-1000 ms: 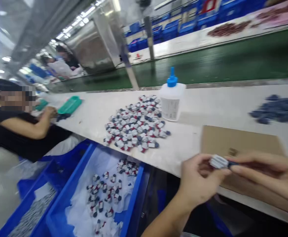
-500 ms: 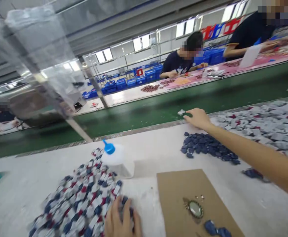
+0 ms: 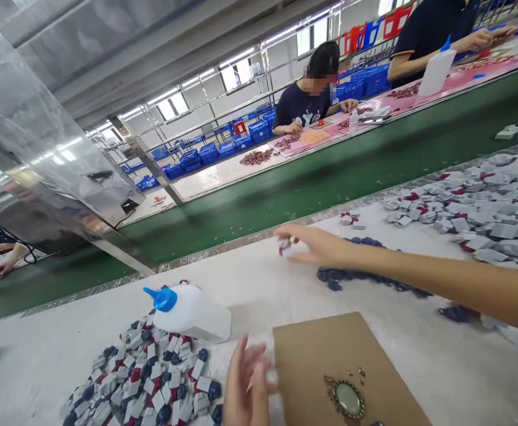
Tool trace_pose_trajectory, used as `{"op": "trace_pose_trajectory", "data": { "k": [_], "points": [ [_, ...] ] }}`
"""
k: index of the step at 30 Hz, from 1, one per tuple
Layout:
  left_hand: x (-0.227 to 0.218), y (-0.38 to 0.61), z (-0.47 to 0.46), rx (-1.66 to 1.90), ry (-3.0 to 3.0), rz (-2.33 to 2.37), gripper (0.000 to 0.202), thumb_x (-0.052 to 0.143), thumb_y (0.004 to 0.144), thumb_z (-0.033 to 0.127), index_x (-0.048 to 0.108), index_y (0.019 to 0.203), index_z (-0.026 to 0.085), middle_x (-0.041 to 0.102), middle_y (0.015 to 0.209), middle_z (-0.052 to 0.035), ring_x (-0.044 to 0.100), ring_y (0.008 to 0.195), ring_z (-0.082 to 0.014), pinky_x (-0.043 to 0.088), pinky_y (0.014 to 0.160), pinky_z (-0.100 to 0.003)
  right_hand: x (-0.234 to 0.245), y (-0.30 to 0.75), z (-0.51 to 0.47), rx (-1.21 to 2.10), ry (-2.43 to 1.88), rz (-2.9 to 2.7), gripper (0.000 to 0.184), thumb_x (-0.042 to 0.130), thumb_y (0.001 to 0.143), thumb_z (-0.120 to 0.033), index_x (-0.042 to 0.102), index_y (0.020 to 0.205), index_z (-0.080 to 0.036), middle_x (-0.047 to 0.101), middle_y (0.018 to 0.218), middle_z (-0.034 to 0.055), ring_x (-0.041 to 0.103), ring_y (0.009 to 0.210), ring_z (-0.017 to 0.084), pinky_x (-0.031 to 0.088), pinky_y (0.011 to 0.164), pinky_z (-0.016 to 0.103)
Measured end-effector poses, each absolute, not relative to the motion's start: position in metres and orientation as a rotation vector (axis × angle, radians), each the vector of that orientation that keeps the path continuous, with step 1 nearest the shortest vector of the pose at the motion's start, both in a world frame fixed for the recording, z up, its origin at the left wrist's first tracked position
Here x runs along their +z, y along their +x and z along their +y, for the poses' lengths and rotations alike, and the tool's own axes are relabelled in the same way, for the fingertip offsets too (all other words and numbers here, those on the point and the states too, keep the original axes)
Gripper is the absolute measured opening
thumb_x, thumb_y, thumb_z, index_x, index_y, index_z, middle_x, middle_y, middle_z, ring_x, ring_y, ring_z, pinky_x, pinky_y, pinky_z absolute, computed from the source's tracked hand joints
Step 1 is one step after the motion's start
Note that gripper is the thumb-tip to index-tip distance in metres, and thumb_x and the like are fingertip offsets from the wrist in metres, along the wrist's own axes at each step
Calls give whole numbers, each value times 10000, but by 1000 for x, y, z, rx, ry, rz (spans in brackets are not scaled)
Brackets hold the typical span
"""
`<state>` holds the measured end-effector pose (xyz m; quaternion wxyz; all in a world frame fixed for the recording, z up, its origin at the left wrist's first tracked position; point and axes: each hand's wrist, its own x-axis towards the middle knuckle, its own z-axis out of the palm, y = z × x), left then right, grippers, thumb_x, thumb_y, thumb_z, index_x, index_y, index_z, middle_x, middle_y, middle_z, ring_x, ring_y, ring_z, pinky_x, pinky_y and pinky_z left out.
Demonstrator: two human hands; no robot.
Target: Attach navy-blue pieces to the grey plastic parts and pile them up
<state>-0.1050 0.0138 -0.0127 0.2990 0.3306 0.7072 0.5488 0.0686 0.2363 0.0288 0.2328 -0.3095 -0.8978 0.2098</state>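
Note:
My right hand (image 3: 314, 245) reaches out over the white table (image 3: 259, 284), its fingers pinched on a small red-and-white piece (image 3: 285, 246). It hovers just left of a heap of dark blue pieces (image 3: 365, 279). My left hand (image 3: 248, 387) is at the bottom edge, blurred, between a pile of red, white and blue pieces (image 3: 148, 381) and a brown cardboard sheet (image 3: 325, 361). I cannot tell whether it holds anything. A white glue bottle (image 3: 197, 319) with a blue nozzle leans over the pile.
A greenish glue blob (image 3: 348, 399) sits on the cardboard. A heap of grey-white pieces (image 3: 476, 207) lies at the right. A green conveyor belt (image 3: 285, 192) runs behind the table. Across it, two people work at a pink surface (image 3: 312, 137).
My right hand has drawn back left from the belt's edge, now pinching a small piece. My left hand has lifted off the pile. The glue bottle now leans further over.

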Motion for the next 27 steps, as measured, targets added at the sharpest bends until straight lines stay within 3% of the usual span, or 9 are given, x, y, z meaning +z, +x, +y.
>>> {"op": "trace_pose_trajectory", "data": {
  "k": [2,6,9,13,18,23,27],
  "points": [
    [0,-77,32,1393,742,1592,505,557,731,482,548,1144,190,644,1040,-131,632,854,-231,527,550,-280,41,72,182,660,-549,-2524,479,553,781,-243,436,1233,-135,572,1147,108,545,1005,182,438,849,301],
    [20,-48,40,1308,755,1322,306,659,672,396,669,843,142,675,785,-82,620,687,-161,490,514,-203,50,88,126,575,-282,-2645,461,497,826,-274,425,1260,-136,550,1185,124,478,1117,187,390,922,312],
    [20,-51,25,1436,593,1391,338,741,554,405,676,752,139,676,719,-70,605,620,-152,460,427,-184,35,112,144,311,-711,-2569,486,513,809,-386,461,1233,-154,557,1155,135,504,1067,240,419,865,370],
    [17,-61,5,1532,441,1457,406,778,463,430,680,723,134,683,698,-75,596,589,-141,463,406,-181,3,139,186,171,-1183,-2597,244,465,818,-292,618,975,-185,602,937,112,563,878,253,447,656,333],
    [25,-58,-9,1552,487,1401,388,775,471,432,681,692,128,674,672,-70,580,565,-131,469,399,-184,1,139,196,239,-1200,-2619,170,436,784,-190,605,765,-182,600,787,86,572,699,212,397,554,283],
    [29,-56,-23,1554,505,1388,363,752,527,419,681,724,123,675,705,-81,578,580,-129,476,420,-188,21,134,167,384,-1227,-2507,185,364,843,-266,519,899,-183,623,790,65,578,673,178,423,566,274],
    [31,-56,-37,1573,538,1382,280,709,606,365,677,754,129,671,726,-72,573,610,-125,482,456,-189,28,127,131,814,-1136,-2385,210,440,811,-329,543,909,-174,612,726,27,582,623,145,463,553,254]
  ]
}}
